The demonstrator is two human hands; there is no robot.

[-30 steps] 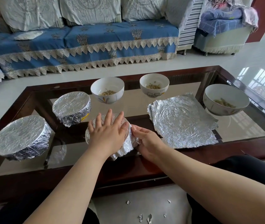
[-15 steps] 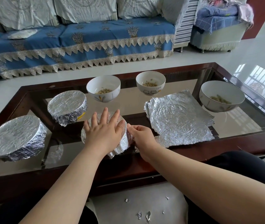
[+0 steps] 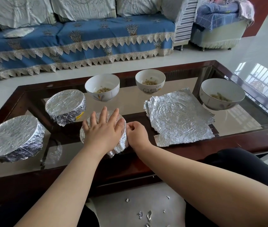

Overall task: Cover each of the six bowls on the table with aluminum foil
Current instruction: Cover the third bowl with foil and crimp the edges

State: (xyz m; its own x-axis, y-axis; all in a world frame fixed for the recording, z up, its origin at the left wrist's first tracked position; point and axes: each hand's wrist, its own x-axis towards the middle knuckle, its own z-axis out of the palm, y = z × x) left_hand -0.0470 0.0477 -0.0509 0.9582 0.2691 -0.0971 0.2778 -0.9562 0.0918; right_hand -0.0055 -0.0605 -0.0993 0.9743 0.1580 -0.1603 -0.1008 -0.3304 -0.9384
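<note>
My left hand lies flat, fingers spread, on top of a foil-covered bowl near the table's front edge. My right hand has curled fingers pressing the foil against that bowl's right side. Two other foil-wrapped bowls stand to the left: a large one and a smaller one. Three white bowls with food stand uncovered: one at back centre, one at back right, one at far right. Loose foil sheets lie flat between the right hand and the far-right bowl.
The bowls stand on a glass-topped coffee table with a dark wooden frame. A blue covered sofa runs behind it. Small foil scraps lie on the white floor by my knees.
My right hand has closed in against the bowl's right side and curled its fingers on the foil. My left hand stays flat on top.
</note>
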